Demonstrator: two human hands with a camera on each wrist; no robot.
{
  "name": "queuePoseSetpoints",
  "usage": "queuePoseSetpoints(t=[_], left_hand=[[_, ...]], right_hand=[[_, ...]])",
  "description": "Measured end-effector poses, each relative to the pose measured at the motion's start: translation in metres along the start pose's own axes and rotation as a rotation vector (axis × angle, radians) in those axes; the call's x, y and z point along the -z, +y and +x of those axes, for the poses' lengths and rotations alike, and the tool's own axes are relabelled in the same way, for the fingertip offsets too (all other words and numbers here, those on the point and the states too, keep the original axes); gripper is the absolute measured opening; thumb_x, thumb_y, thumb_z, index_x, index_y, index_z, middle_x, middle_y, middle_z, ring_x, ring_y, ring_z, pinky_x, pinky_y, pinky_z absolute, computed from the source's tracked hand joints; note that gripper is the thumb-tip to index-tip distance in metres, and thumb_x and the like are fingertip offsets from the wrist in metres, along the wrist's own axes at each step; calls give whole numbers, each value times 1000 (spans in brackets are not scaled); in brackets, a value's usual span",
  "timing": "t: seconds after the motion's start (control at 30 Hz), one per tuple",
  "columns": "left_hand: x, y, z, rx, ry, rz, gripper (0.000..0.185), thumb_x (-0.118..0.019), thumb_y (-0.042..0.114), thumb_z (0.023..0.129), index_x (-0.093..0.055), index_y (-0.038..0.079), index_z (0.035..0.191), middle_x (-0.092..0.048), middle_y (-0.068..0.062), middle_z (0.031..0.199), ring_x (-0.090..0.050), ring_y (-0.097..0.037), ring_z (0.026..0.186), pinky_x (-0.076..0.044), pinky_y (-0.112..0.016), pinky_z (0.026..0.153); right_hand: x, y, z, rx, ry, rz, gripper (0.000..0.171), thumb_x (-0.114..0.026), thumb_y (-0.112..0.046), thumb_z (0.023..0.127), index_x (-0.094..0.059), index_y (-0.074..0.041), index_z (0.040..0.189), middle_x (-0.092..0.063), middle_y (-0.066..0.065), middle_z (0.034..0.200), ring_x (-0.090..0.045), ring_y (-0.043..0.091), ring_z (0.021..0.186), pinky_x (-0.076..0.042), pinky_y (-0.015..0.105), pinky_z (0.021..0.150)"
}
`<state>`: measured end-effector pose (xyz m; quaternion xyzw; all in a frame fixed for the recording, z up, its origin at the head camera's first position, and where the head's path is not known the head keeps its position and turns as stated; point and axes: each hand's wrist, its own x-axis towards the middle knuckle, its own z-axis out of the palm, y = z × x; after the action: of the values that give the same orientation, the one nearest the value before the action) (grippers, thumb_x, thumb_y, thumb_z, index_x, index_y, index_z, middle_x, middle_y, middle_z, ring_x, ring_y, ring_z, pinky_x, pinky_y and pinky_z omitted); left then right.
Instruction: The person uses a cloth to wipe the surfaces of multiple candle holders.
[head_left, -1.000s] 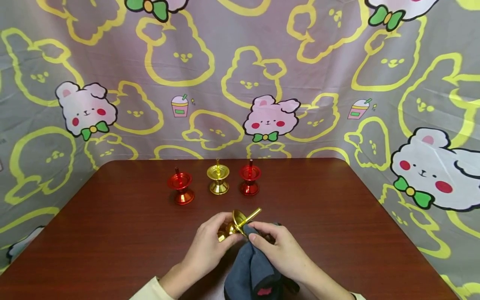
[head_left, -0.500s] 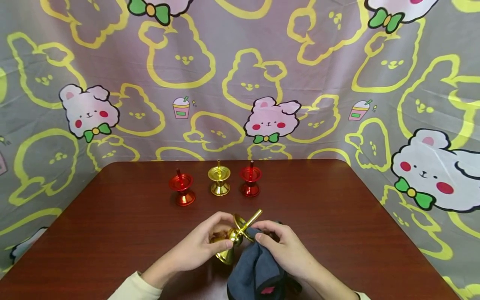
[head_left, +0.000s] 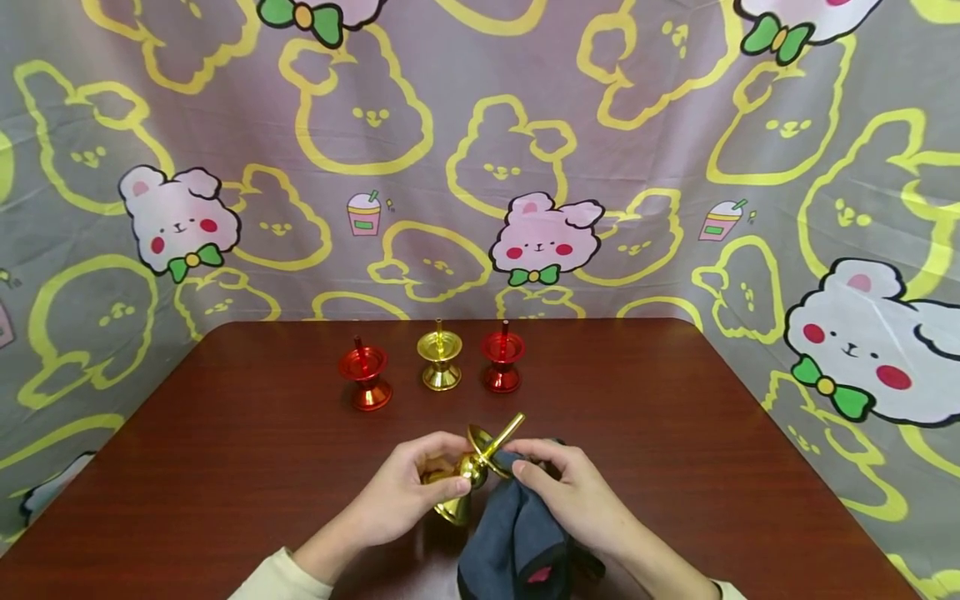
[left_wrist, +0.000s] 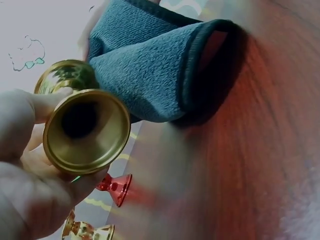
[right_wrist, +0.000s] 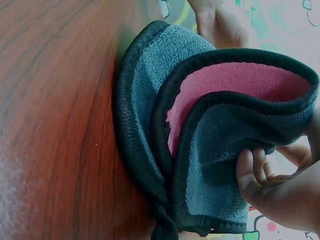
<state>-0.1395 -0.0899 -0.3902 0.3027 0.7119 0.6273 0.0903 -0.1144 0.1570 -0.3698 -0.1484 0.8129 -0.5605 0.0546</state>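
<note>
My left hand [head_left: 408,493] grips a gold candle holder [head_left: 471,468] by its stem, tilted with the spike pointing up and right. The left wrist view shows its hollow base [left_wrist: 86,131] facing the camera, my fingers [left_wrist: 30,107] wrapped beside it. My right hand [head_left: 573,492] holds a dark grey cloth [head_left: 513,533] with a pink inner side [right_wrist: 235,85] and presses it against the holder's cup. The cloth [left_wrist: 150,70] hangs down to the table.
Three more candle holders stand in a row farther back on the brown table [head_left: 225,467]: a red one [head_left: 365,377] at left, a gold one [head_left: 440,358] in the middle, a red one [head_left: 502,360] at right. A cartoon-print sheet [head_left: 480,150] hangs behind.
My left hand turned the gold holder, so its base swung down toward me. The right hand with the cloth shifted slightly along the cup.
</note>
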Motion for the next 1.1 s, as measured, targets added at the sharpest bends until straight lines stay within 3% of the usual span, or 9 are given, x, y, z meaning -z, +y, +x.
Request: queuePoseSetpoints(t=[0.17,0.33,0.5,0.67,0.83,1.0,1.1], left_hand=[[-8,-1,0,32,101,38,33,-74,3,90,-64,-3,121,-70,-15,107,-66,-18,94,-53,-26,80],[-19,-1,-1,47,233,171,34,-78,2,86,-67,6,117,-72,-6,104,-66,-17,93,-54,-27,80],[-28,-3,-2,11,325,267,39,-81,-4,80,-68,12,113,-69,0,101,-66,-16,90,-56,-28,77],[-32,-4,-1,-35,375,325,42,-83,-6,75,-68,15,109,-68,6,101,-66,-17,88,-56,-28,75],[-28,0,2,11,336,321,41,-84,-2,77,-69,11,113,-68,3,101,-65,-18,90,-55,-28,77],[-14,6,5,97,167,201,32,-74,6,90,-67,0,120,-71,-8,102,-66,-19,93,-53,-26,77],[-6,7,5,99,83,101,27,-65,9,98,-65,-4,122,-71,-12,106,-66,-20,95,-53,-27,79]], right_hand=[[2,0,0,4,-19,-6,29,-63,-25,100,-70,-11,125,-68,4,106,-57,25,94,-48,28,77],[0,-1,1,21,-16,9,31,-64,-26,100,-70,-8,125,-68,6,105,-58,23,91,-49,27,74],[-2,-2,0,13,-6,18,32,-67,-25,98,-70,-7,125,-69,5,106,-61,21,90,-51,27,74],[-1,-2,0,37,-6,-8,34,-69,-27,97,-70,-7,124,-70,4,101,-62,20,86,-52,27,72],[0,-1,1,5,-11,11,33,-69,-27,97,-70,-7,124,-71,4,103,-63,22,88,-52,27,74],[2,0,0,-2,-15,30,29,-68,-23,97,-70,-9,123,-71,5,104,-62,24,90,-51,29,76],[4,0,0,14,-18,23,26,-67,-22,98,-70,-10,121,-70,4,101,-61,23,88,-51,28,75]])
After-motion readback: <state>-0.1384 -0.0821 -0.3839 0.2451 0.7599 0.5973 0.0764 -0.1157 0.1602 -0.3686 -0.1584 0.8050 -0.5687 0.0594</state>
